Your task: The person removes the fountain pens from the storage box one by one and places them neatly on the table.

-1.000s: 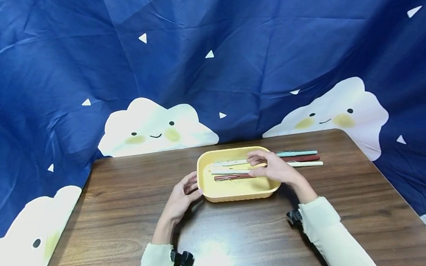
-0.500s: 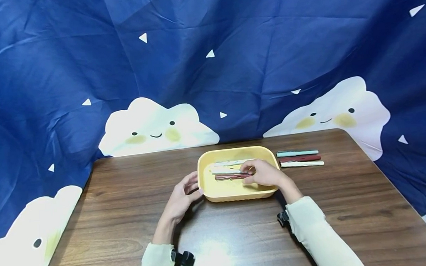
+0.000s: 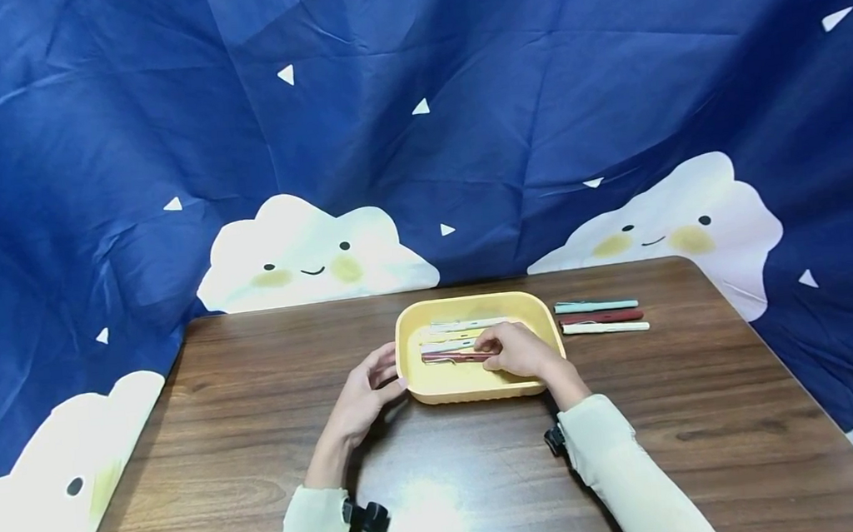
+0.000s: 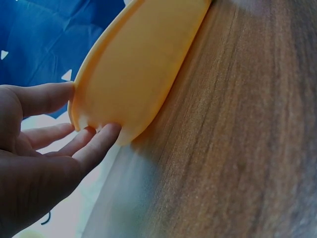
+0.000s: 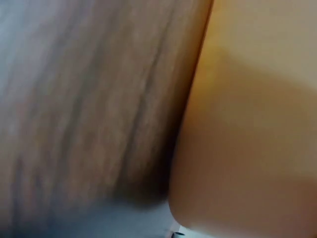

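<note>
A yellow tray (image 3: pixel 482 395) stands on the wooden table, with pens lying lengthwise in it. My left hand (image 3: pixel 357 398) touches the tray's left end; in the left wrist view its fingertips rest against the outer wall and one digit meets the rim. Inside the tray my right hand (image 3: pixel 516 351) pinches the right part of a dark red pen (image 3: pixel 455 357), covering that end. Just behind it lie a whitish pen (image 3: pixel 448 346) and, farther back, a pale pen (image 3: pixel 465 325). Only tray wall and table show in the right wrist view, that hand being out of sight.
Right of the tray, side by side, lie a light blue pen (image 3: pixel 598 306), another dark red pen (image 3: pixel 603 317) and a white pen (image 3: pixel 606 328). A blue curtain (image 3: pixel 356 138) with printed clouds hangs behind the wooden table (image 3: pixel 261 463).
My right hand has moved left and slightly down within the tray and taken hold of the dark red pen, which has shifted a little left. The left hand has stayed put.
</note>
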Demonstrator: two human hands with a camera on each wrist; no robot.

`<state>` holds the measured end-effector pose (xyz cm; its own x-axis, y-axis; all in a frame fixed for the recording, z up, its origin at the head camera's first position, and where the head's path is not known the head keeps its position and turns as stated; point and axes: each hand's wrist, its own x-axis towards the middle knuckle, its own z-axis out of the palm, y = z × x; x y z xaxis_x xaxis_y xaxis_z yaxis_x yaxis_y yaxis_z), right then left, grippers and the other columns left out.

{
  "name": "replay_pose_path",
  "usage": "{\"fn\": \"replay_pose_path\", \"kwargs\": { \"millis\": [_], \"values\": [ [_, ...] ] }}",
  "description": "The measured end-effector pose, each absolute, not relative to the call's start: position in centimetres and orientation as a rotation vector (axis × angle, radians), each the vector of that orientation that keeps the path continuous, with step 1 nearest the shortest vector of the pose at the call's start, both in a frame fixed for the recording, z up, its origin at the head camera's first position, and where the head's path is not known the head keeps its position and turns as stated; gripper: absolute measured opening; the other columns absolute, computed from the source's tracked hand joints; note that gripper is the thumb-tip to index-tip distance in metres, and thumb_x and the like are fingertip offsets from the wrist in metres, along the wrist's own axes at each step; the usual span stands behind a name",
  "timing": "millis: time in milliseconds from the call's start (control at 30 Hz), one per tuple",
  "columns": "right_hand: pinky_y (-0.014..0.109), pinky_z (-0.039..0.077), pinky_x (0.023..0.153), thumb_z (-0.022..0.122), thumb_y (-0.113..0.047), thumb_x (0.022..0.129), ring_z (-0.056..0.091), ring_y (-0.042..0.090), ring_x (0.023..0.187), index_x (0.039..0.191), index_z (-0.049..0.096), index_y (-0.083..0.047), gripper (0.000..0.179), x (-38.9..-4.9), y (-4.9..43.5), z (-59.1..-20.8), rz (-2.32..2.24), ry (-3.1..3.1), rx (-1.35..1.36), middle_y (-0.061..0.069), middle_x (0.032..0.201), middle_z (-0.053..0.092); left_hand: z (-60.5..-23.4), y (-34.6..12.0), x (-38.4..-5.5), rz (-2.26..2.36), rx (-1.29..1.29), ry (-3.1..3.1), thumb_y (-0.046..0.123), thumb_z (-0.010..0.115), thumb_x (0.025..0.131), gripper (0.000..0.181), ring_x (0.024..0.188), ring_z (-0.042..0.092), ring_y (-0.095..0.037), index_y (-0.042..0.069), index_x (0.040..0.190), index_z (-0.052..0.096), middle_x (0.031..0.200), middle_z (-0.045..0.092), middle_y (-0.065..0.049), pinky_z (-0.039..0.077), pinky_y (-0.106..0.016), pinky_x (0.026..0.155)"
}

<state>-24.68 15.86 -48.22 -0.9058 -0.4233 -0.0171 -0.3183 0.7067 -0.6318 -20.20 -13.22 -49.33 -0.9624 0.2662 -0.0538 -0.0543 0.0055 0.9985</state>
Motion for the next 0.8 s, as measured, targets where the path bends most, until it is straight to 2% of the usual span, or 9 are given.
{"fn": "replay_pose_path", "kwargs": {
  "millis": [433,800],
  "values": [
    [0.032,0.05,0.076,0.079,0.002,0.082,0.059,0.012,0.079,0.095,0.078,-0.005,0.014,-24.41,15.92,-48.09,-0.919,2.765,-0.684,-0.001,0.084,0.07,-49.45,-13.28,-20.08,2.06,0.24,2.045,-0.009,0.064,0.092,0.063,0.13,0.049,-0.043,-0.006,0.15,0.04,0.142,0.048,-0.03,0.05,-0.03,0.097],
    [0.032,0.051,0.076,0.081,0.0,0.082,0.06,0.01,0.079,0.092,0.078,-0.009,0.014,-24.29,16.3,-47.71,-0.989,2.815,-0.682,-0.004,0.084,0.07,-49.48,-13.25,-20.18,2.069,0.242,2.033,-0.01,0.064,0.092,0.063,0.131,0.049,-0.043,-0.006,0.15,0.04,0.143,0.048,-0.03,0.05,-0.03,0.097]
  ]
}}
